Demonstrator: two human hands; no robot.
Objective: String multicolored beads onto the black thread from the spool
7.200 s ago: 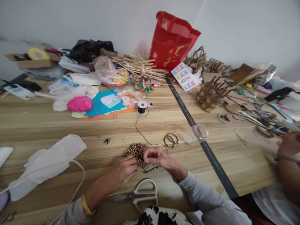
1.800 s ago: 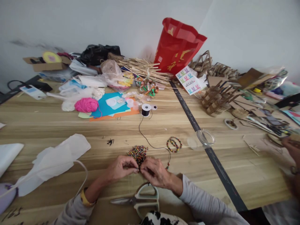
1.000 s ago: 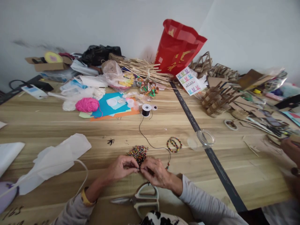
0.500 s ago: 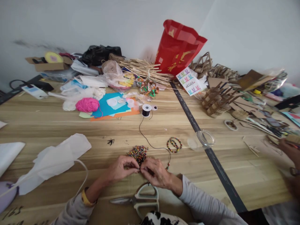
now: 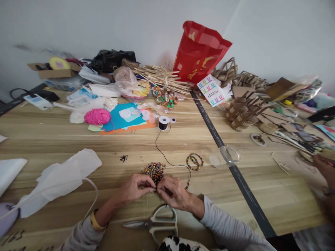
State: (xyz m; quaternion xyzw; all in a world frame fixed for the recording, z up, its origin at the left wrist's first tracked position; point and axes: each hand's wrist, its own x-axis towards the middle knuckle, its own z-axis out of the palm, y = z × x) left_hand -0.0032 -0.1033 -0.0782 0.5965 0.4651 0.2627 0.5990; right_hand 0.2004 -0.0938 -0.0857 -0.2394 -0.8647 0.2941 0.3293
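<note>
Left hand [image 5: 134,188]: thumb and finger are pinched on a tiny thing [image 5: 154,189], maybe a bead, but it is too small to tell
Right hand [image 5: 176,193]: its fingertips are pinched too, right by the left ones, and seem to hold the black cord [image 5: 171,164], though the tip is hidden
Black cord: it runs from the spool [image 5: 164,124] across the table [image 5: 141,144], then bends down toward the right hand
Threaded beads [image 5: 187,185]: a few sit on the cord, just beside the right hand
Bead pile [image 5: 152,170]: loose and many-coloured, just past the fingers, so it looks easy to reach
Bead rings [image 5: 194,160]: two, one overlapping the other, near the pile on its right
Scissors [image 5: 150,223]: just below the hands, blades pointing left, so wrists should stay off them
Pinching well: hold the cord close to its end so it stays stiff, keep both hands steady, and push gently
</note>
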